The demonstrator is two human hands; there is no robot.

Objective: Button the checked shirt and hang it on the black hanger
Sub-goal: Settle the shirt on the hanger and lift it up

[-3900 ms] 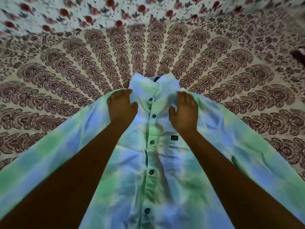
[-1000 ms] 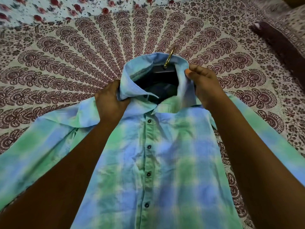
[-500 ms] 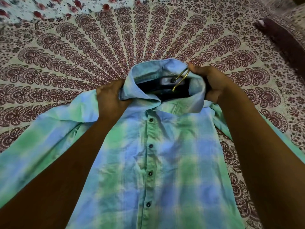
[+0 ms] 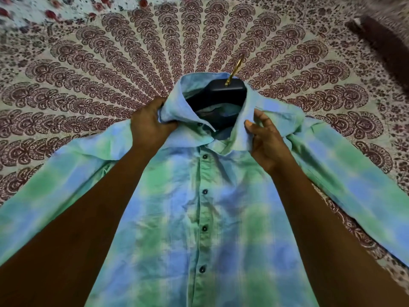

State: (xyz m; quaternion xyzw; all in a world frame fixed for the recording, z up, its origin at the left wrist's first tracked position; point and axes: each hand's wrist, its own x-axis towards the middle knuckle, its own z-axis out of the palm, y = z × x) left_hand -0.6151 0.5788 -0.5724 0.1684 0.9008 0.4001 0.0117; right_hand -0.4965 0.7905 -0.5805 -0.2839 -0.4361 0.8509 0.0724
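Green-and-blue checked shirt (image 4: 205, 218) lies front-up on the bed (image 4: 88, 74), placket buttoned, the black hanger (image 4: 221, 94) inside its collar (image 4: 177, 100) with the brass hook (image 4: 235, 70) poking out. Left hand (image 4: 150, 127) grips the collar's left side; right hand (image 4: 265, 138) pinches its right side. Next, likely seating the shoulders and lifting by the hook. A dark pillow (image 4: 382, 41) lies well apart.

a home bedroom (printed mandala bedsheet (image 4: 110, 63) covers bed).

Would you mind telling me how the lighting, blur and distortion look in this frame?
Head view: dim, even light without glare; the checked shirt looks soft and smeared; wide-angle stretch enlarges the forearms at the bottom; the bedspread blurs near the top corners.
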